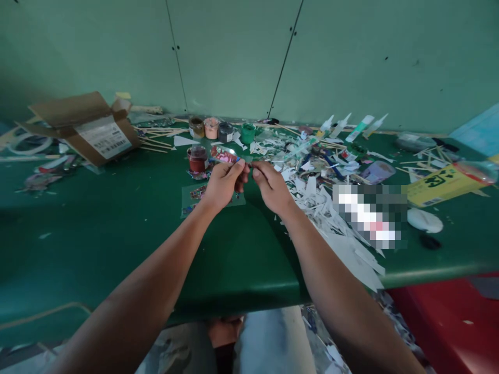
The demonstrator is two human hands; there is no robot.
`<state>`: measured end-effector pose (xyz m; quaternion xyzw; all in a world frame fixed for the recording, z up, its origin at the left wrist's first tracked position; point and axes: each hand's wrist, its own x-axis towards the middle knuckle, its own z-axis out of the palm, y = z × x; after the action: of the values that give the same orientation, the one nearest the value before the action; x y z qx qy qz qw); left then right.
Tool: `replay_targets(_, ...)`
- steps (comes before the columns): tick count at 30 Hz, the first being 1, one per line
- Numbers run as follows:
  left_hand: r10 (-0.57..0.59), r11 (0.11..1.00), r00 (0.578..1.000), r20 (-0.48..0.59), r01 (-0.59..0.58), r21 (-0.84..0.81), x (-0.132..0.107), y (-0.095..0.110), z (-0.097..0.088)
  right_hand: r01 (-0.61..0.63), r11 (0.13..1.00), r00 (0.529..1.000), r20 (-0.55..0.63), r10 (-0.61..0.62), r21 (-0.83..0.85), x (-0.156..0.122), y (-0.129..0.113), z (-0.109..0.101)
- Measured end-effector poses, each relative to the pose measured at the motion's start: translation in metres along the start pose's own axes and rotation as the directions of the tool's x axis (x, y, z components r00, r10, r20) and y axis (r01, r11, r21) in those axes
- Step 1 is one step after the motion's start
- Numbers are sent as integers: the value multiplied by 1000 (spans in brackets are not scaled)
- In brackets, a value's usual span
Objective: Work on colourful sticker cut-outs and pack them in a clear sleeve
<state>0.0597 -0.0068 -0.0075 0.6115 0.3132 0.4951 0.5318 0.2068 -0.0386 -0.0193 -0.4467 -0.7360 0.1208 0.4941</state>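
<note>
Green and smooth, the long table stretches beneath the bare left hand and bare right hand, which nearly meet, fingers curled, thumbs near forefingers; I cannot tell what they pinch, if anything. A glossy, red-patterned piece shows just beyond the left; beneath that wrist lies a flat, clear plastic sheet bearing glittery multicoloured strips.

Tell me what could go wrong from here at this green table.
The red paint jar stands close to the left hand, so a sweep might tip it. Anything small dropped by the right hand could get lost among the white paper scraps. Scraps at the front edge of the green table may slide off.
</note>
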Motion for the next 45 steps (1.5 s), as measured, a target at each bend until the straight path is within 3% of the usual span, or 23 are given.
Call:
replay_targets(5, 14, 1000, 1000, 11, -14, 5, 0, -2, 0, 31, 999, 999, 45, -30, -12, 2, -1, 1)
replay_targets(15, -27, 1000, 999, 17, 27, 5, -2, 4, 1, -30, 997, 999, 11, 31, -72, 1, -4, 1)
replay_targets(21, -70, 998, 994, 83, 70, 8, -3, 8, 0, -11, 996, 997, -79, 4, -88, 2, -3, -1)
replay_targets(25, -94, 995, 981, 172, 86, 56, -6, 10, 2, -167, 986, 943, -288, 167, 25, 6, 5, -10)
replay_targets(27, -98, 993, 974, 203, 82, 85, -7, 10, 4, -223, 968, 913, -324, 248, 111, 7, 5, -13)
replay_targets(33, -93, 984, 973, 213, 57, 170, -7, 10, 4, -238, 918, 950, -122, 288, 317, 8, -7, -5)
replay_targets(39, -25, 989, 986, 163, 1, 147, -7, 8, 3, -258, 920, 946, -117, 302, 296, 8, -12, -6)
replay_targets(45, 56, 990, 993, 106, -69, 124, -7, 9, 2, -120, 977, 983, -116, 142, 175, 5, -16, -8)
